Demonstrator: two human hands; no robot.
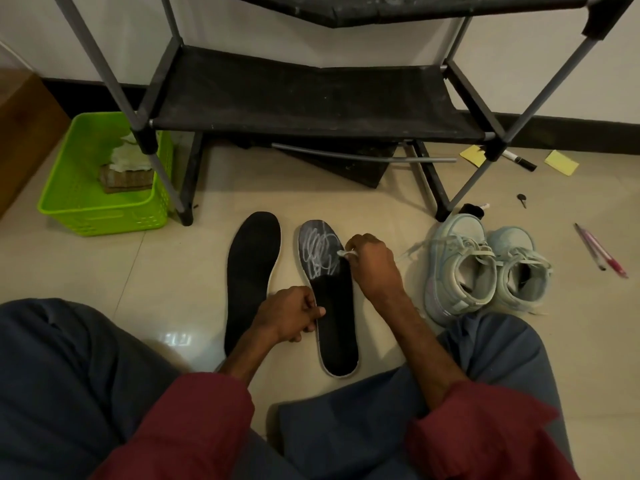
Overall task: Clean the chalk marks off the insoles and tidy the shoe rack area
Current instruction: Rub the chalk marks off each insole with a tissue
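Two black insoles lie side by side on the tiled floor in front of me. The left insole (251, 271) shows no chalk. The right insole (334, 306) has white chalk scribbles (320, 252) across its toe half. My right hand (372, 268) pinches a small white wipe (346, 253) against the right edge of the scribbles. My left hand (289, 315) has curled fingers and its thumb presses the right insole's left edge near the middle.
A black shoe rack (311, 98) stands just beyond the insoles. A green basket (104, 174) with cloths sits at left. Pale blue sneakers (485, 268) sit at right. Yellow sticky notes (561, 162), a marker (519, 161), a key (522, 199) and pens (601, 251) litter the floor.
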